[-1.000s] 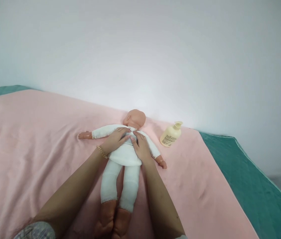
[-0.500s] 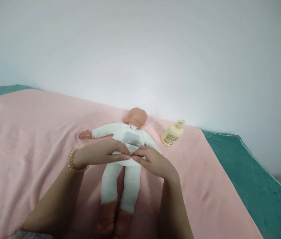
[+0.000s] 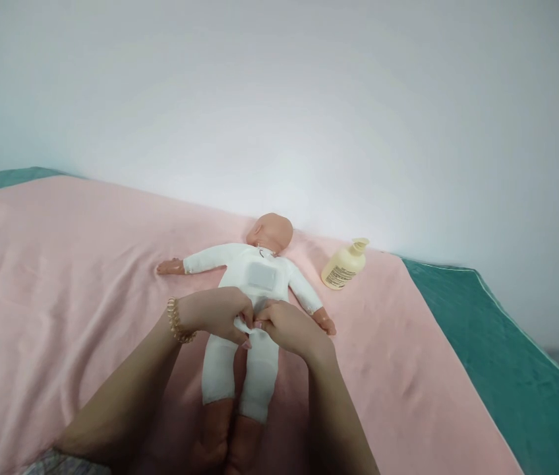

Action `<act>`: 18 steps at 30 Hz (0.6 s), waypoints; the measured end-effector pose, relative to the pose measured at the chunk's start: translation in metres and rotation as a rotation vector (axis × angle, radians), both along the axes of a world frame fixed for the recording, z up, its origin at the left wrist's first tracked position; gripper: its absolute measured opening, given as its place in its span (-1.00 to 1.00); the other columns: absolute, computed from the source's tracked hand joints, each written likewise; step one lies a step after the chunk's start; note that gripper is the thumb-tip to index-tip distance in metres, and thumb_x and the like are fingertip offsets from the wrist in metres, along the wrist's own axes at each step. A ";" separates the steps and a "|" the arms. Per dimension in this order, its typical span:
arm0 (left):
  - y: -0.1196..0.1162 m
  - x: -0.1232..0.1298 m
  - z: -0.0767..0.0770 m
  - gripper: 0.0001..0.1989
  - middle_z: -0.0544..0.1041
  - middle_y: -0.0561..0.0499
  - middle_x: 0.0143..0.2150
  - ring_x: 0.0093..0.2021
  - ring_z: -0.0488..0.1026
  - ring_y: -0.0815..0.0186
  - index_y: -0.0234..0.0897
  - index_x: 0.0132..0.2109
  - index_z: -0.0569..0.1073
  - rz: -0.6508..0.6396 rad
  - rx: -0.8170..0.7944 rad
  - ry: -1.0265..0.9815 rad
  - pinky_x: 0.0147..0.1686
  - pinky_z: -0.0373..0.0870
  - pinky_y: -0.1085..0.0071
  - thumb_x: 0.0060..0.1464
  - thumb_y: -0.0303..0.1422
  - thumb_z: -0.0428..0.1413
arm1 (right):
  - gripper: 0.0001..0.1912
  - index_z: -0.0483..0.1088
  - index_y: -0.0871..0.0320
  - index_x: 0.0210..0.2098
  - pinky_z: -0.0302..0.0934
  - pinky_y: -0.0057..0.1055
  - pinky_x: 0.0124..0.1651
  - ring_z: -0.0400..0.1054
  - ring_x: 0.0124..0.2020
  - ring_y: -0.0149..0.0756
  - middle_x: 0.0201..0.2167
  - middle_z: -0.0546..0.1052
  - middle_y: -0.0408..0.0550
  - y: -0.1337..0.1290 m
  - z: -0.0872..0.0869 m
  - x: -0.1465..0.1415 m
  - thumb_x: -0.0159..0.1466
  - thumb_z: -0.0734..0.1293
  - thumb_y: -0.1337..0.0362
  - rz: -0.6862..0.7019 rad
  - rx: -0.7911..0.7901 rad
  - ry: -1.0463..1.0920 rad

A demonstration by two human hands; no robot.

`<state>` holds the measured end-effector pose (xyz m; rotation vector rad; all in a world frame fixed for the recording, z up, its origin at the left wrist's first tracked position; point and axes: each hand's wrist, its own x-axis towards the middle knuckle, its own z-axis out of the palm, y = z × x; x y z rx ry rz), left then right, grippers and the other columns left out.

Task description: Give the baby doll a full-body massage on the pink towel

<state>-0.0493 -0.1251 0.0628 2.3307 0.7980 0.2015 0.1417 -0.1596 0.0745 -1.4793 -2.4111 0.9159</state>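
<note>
The doll [image 3: 247, 310] lies on its back on the pink blanket [image 3: 62, 277], head toward the wall, arms spread, and both hands meet at its waist. The left hand [image 3: 217, 313] has its fingers pinched on the hem of the doll's white shirt, and the right hand [image 3: 287, 326] has its fingers closed on that same hem, the two touching. A cream lotion bottle [image 3: 343, 265] lies tipped on the blanket, near the doll's head.

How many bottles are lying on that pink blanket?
1. The cream pump bottle lies on its side on the pink blanket, to the right of the doll's head, near the wall. Nothing in view seems big enough to hide another.
</note>
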 end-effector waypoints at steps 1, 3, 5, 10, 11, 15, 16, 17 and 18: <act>0.001 0.000 0.001 -0.79 0.59 -0.02 -0.36 -0.36 0.48 0.18 -0.14 -0.33 0.59 0.002 -0.012 -0.002 -0.31 0.42 0.29 -0.13 -0.17 0.27 | -0.65 0.39 0.10 -0.64 0.06 -0.35 -0.45 0.27 -0.43 -0.30 -0.50 0.42 -0.09 0.001 0.000 -0.001 0.25 0.21 0.41 -0.001 -0.011 -0.014; 0.002 0.000 0.002 -0.77 0.59 -0.02 -0.34 -0.35 0.48 0.18 -0.15 -0.31 0.59 0.007 -0.037 -0.009 -0.30 0.42 0.30 -0.13 -0.16 0.26 | -0.64 0.37 0.11 -0.64 0.06 -0.35 -0.44 0.27 -0.43 -0.30 -0.48 0.43 -0.09 0.001 0.001 0.001 0.26 0.20 0.39 0.025 -0.026 -0.060; 0.002 -0.003 0.005 -0.76 0.60 -0.03 -0.30 -0.32 0.49 0.18 -0.17 -0.26 0.59 0.025 -0.064 -0.006 -0.29 0.41 0.32 -0.06 -0.16 0.21 | -0.65 0.40 0.11 -0.60 0.07 -0.35 -0.40 0.29 -0.38 -0.30 -0.43 0.45 -0.09 0.002 0.003 0.005 0.29 0.20 0.35 0.043 0.004 -0.063; 0.004 -0.013 0.015 -0.74 0.61 -0.03 -0.27 -0.33 0.49 0.22 -0.22 -0.21 0.57 0.107 -0.081 -0.006 -0.33 0.36 0.37 0.06 -0.17 0.13 | -0.66 0.50 0.09 -0.45 0.14 -0.32 -0.24 0.32 -0.19 -0.23 -0.27 0.47 -0.07 0.006 0.006 0.018 0.35 0.17 0.29 0.005 0.068 0.004; 0.006 -0.015 0.016 -0.73 0.61 -0.02 -0.26 -0.33 0.49 0.23 -0.22 -0.20 0.56 0.116 -0.071 -0.001 -0.33 0.36 0.38 0.08 -0.16 0.12 | -0.66 0.50 0.09 -0.44 0.15 -0.31 -0.23 0.32 -0.17 -0.22 -0.26 0.47 -0.06 0.006 0.006 0.019 0.35 0.17 0.29 0.004 0.052 0.006; 0.011 -0.014 0.013 -0.70 0.60 -0.03 -0.26 -0.30 0.50 0.21 -0.23 -0.16 0.57 0.127 -0.099 0.021 -0.33 0.36 0.38 0.07 -0.14 0.12 | -0.68 0.51 0.08 -0.43 0.18 -0.28 -0.16 0.34 -0.16 -0.22 -0.24 0.48 -0.09 0.011 -0.002 0.018 0.34 0.18 0.27 -0.011 -0.012 0.016; 0.012 -0.013 0.011 -0.69 0.60 -0.04 -0.26 -0.29 0.50 0.21 -0.25 -0.17 0.58 0.125 -0.122 0.009 -0.33 0.37 0.38 0.07 -0.14 0.13 | -0.69 0.50 0.08 -0.45 0.19 -0.28 -0.14 0.35 -0.16 -0.22 -0.24 0.49 -0.10 0.013 -0.004 0.017 0.34 0.19 0.28 -0.011 -0.015 0.027; 0.014 -0.013 0.009 -0.70 0.60 -0.05 -0.27 -0.30 0.51 0.21 -0.26 -0.19 0.58 0.124 -0.141 -0.009 -0.33 0.38 0.38 0.06 -0.15 0.13 | -0.70 0.50 0.08 -0.46 0.20 -0.28 -0.12 0.36 -0.17 -0.23 -0.25 0.50 -0.10 0.014 -0.006 0.016 0.33 0.20 0.29 -0.015 -0.005 0.035; 0.015 -0.012 0.006 -0.70 0.60 -0.06 -0.27 -0.30 0.51 0.21 -0.28 -0.20 0.58 0.124 -0.155 -0.027 -0.33 0.39 0.38 0.06 -0.16 0.13 | -0.71 0.49 0.08 -0.48 0.20 -0.29 -0.11 0.37 -0.18 -0.24 -0.26 0.50 -0.11 0.015 -0.008 0.015 0.32 0.22 0.30 -0.016 0.010 0.040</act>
